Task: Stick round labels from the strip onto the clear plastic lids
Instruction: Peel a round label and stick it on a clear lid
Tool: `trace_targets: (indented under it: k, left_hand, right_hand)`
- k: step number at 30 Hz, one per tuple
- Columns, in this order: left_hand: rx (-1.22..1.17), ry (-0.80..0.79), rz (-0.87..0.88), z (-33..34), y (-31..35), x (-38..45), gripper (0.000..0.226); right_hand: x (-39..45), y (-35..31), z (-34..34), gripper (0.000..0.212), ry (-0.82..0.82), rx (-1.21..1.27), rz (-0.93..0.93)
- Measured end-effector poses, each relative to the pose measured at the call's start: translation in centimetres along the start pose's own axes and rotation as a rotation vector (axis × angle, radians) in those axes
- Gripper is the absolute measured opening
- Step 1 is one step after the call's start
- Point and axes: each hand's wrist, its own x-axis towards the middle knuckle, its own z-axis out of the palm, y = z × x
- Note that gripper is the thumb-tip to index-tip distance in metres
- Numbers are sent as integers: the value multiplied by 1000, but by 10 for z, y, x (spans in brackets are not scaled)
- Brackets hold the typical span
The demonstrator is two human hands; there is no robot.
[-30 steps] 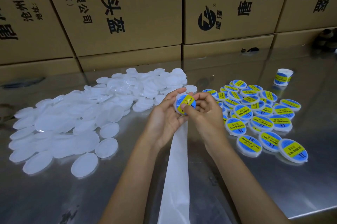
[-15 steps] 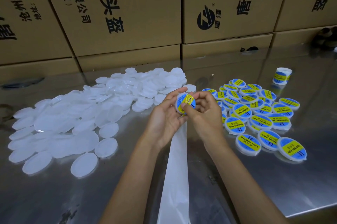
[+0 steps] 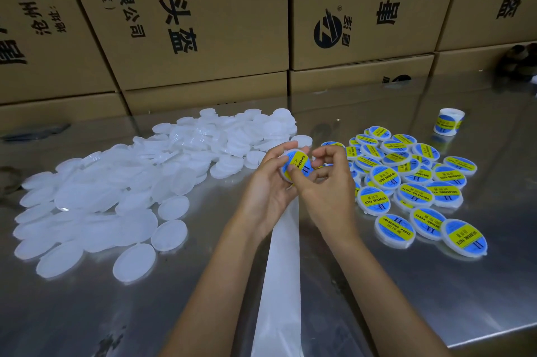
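Head view, change: my right thumb has slid down the label (image 3: 297, 165), smoothing it; this lid (image 3: 286, 153) is nearly done.
Left hand (image 3: 268, 182): fingers curl round the lid, above the strip (image 3: 283, 269).
Right hand (image 3: 325, 182): thumb presses the label, fingers curled.
Writing: "SOLDERING PASTE".

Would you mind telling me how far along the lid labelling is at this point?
Done: a cluster of labelled lids lies on the right of the steel table. In hand: the left hand holds one lid while the right hand thumb presses its blue and yellow label down; the spent backing strip trails toward the person. Left: a much larger heap of bare lids on the left, so well under half looks finished.
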Motion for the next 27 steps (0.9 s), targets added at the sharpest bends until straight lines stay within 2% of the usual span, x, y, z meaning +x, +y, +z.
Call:
trace_targets:
  k: [6,11,16,19,22,24,27]
  left_hand:
    - [-96,-43,29,1,3,-1,30]
    - [-73,-51,46,2,4,0,28]
    - [81,-42,79,-2,3,-1,36]
    - [328,8,139,-6,2,-4,40]
    - [571,75,232,-9,4,-6,40]
    - [602,131,262,-8,4,-5,38]
    - [512,231,279,-8,3,-5,31]
  right_hand:
    - [-1,5,0,45,-60,-175,63]
    - [-3,6,0,41,-113,-260,-2]
    - [-1,8,-1,43,-71,-298,-28]
    - [1,10,-4,36,-39,-288,-36]
    - [3,11,-6,38,-22,-256,-15]
    - [5,9,-6,39,-26,-204,11]
    - [4,9,-5,38,-97,-121,52]
